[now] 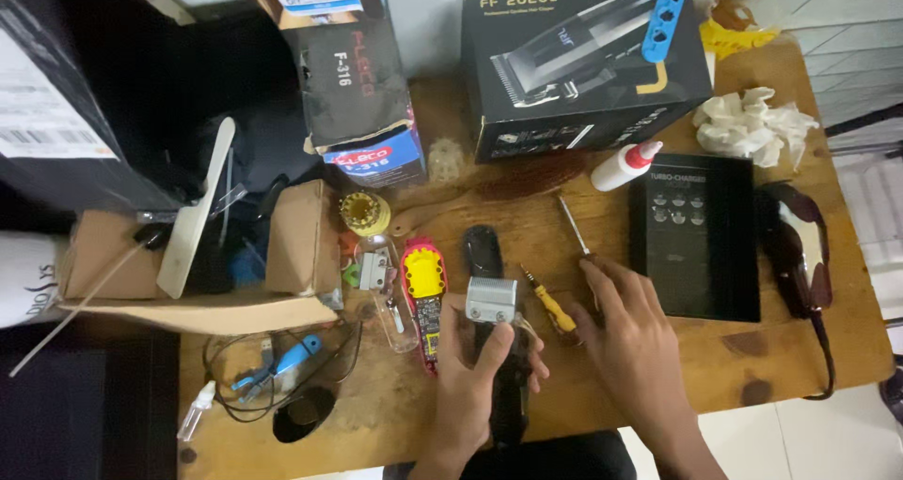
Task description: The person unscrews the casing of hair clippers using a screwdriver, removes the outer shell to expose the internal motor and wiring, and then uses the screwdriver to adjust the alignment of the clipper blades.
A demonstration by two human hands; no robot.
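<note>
Your left hand point(475, 372) gripping black hair clipper point(497, 348), blade up. Your right hand point(628, 344) lying open, fingertips touching screwdriver point(576, 231), yellow screwdriver point(553, 303) just beside.

One head-worn camera, looking steeply down.
It sits close above the cluttered brown wooden table point(752, 367), just beyond the fingers.

Worn wooden table point(781, 348) with stained top, pale tiled floor point(865, 76) beyond, dim dark corner at left.
</note>
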